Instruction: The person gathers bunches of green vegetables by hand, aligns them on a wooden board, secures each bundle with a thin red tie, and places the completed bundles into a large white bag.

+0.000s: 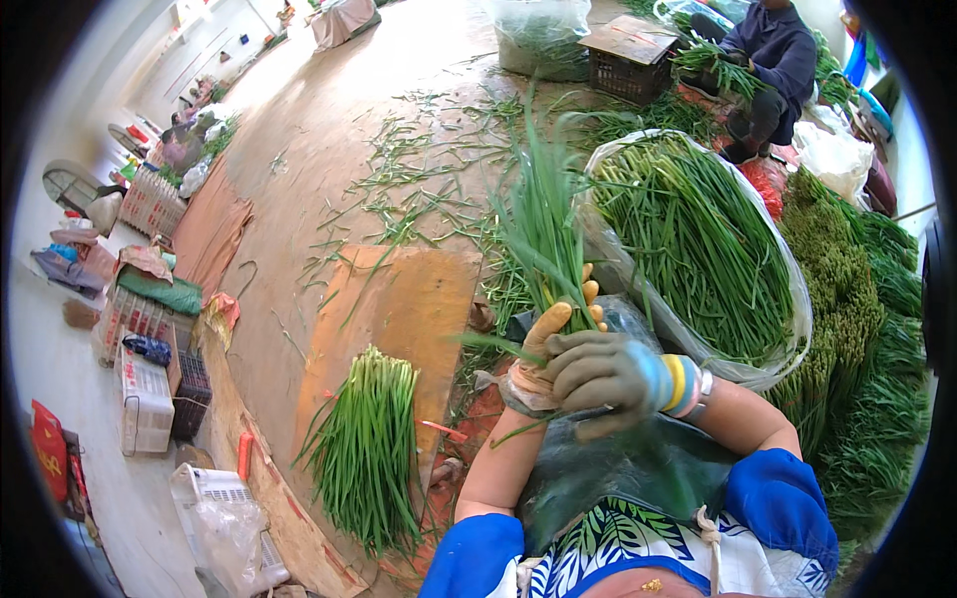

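Observation:
My left hand (552,329), in a tan rubber-coated glove, grips a bunch of long green leaves (544,217), most likely garlic chives, above my lap. Its leaves point away from me and blur at the tips. Close against its lower end and my left wrist is my right hand (605,377), in a grey glove with a striped cuff. The right fingers are curled and partly blurred; whether they hold anything is unclear. A loose leaf (501,347) sticks out by the hands. A dark plastic apron (628,463) covers my lap.
A plastic-lined container of chives (695,247) stands at my right, beside stacked chives (830,299). Left, a neat pile (366,456) rests partly on a wooden board (396,299). Trimmings (411,187) litter the floor. Another person (777,67) sits beyond, near a covered crate (628,60).

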`<state>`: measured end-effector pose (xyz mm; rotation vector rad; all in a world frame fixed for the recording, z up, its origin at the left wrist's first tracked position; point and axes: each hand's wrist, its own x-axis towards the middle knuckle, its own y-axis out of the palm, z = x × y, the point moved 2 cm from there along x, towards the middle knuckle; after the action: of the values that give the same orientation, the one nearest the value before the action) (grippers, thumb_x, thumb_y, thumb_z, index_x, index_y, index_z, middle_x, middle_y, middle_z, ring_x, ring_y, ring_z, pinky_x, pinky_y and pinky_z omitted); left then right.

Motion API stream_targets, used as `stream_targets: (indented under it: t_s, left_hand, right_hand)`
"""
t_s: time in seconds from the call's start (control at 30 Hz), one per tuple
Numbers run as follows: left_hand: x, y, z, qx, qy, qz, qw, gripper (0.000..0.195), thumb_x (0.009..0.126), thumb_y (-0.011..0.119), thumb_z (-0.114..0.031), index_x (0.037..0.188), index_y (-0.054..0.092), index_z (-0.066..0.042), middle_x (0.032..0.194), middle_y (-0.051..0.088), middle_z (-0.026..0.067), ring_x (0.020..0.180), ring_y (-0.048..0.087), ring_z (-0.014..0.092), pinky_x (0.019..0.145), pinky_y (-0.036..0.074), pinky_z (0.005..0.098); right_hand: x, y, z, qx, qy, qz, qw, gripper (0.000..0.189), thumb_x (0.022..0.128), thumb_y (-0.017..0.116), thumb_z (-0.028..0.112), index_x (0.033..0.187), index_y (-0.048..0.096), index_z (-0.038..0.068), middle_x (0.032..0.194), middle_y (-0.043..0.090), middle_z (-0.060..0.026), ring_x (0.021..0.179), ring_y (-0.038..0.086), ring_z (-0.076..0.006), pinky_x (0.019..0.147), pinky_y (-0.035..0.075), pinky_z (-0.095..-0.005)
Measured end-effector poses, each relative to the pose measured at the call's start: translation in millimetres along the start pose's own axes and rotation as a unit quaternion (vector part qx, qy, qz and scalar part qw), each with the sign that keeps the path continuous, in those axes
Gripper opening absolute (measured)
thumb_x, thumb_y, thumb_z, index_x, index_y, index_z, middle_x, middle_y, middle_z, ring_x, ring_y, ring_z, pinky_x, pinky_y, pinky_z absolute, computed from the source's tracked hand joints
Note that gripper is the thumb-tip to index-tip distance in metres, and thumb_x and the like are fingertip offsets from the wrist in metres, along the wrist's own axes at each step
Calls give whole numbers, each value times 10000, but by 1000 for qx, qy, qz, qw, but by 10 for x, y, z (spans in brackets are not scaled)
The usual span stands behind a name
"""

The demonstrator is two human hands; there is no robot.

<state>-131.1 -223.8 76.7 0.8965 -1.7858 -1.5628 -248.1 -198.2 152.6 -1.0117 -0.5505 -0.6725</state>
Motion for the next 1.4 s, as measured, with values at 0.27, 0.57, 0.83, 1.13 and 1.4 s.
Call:
stream_targets:
  t_s: [0.27, 0.57, 0.83, 1.13, 1.4]
  left_hand:
    - [-176, 218, -472, 410, 229, -106, 876, 361, 745, 661, -26, 1089, 552, -11, 990, 613, 74, 869, 598, 160, 779, 504, 299]
    - [-507, -629, -1752, 562, 256, -168, 768, 606, 646, 798, -75, 1178, 507, -62, 1155, 540, 55, 1024, 525, 171, 857, 457, 351]
    - [-753, -385, -2210, 610, 172, -179, 752, 506, 650, 785, -38, 1106, 566, -33, 1027, 604, 42, 960, 565, 157, 831, 491, 298]
    - [-513, 62, -2335, 690, 410, -189, 566, 119, 757, 666, -49, 865, 673, 3, 914, 663, 78, 751, 603, 125, 666, 490, 250]
    - [-622, 757, -2621, 519, 413, -199, 721, 379, 840, 572, -75, 1206, 515, 5, 812, 636, 105, 732, 623, 198, 700, 537, 326]
  right_hand:
    - [159, 64, -853, 200, 326, -245, 891, 831, 618, 829, 242, 1283, 399, -13, 1159, 536, -126, 1054, 524, -183, 901, 441, -322]
    - [1467, 766, -1363, 308, 271, -219, 885, 564, 614, 781, 23, 1118, 529, 26, 908, 614, -31, 777, 570, -117, 734, 499, -265]
    - [1130, 1738, -2289, 171, 177, -138, 959, 443, 695, 717, 273, 1083, 600, 96, 957, 639, -132, 858, 613, -272, 723, 493, -366]
    - [1475, 1486, -1895, 65, 376, 66, 922, 764, 587, 800, 356, 1222, 493, 62, 1092, 594, -209, 1022, 578, -323, 858, 464, -378]
    - [231, 1615, -2071, 38, 382, 2, 923, 907, 622, 773, 334, 1347, 299, 64, 1179, 514, -248, 1128, 487, -362, 929, 409, -385]
